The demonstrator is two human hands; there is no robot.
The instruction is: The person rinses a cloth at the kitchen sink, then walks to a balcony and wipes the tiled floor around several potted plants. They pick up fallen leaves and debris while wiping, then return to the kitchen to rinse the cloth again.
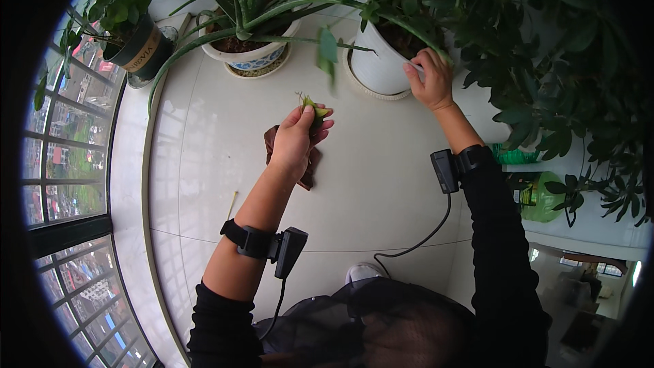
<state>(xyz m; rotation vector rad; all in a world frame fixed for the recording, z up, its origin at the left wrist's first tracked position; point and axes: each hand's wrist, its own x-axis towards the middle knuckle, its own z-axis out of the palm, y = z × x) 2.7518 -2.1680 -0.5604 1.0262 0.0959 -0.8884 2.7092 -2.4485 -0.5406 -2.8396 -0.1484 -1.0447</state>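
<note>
Yellowing green leaves with thin stems (315,109) are pinched between the thumb and fingers of my left hand (299,138), held above the tiled floor. A crumpled brown piece (309,176) shows behind that hand; whether it is cloth or dry leaf I cannot tell. At the right, my right hand (431,79) grips the near rim of a white plant pot (375,59), thumb outside and fingers over the soil side. The pot stands in a pale saucer (378,92). A blurred green leaf (328,51) hangs just left of the pot.
An aloe plant (242,10) spreads long leaves from a blue-and-white pot (263,59). A dark green pot (140,48) stands by the barred window (76,148). Dense foliage (552,51) overhangs the right side, near a green plastic bottle (544,197). Cables run from both wrist devices.
</note>
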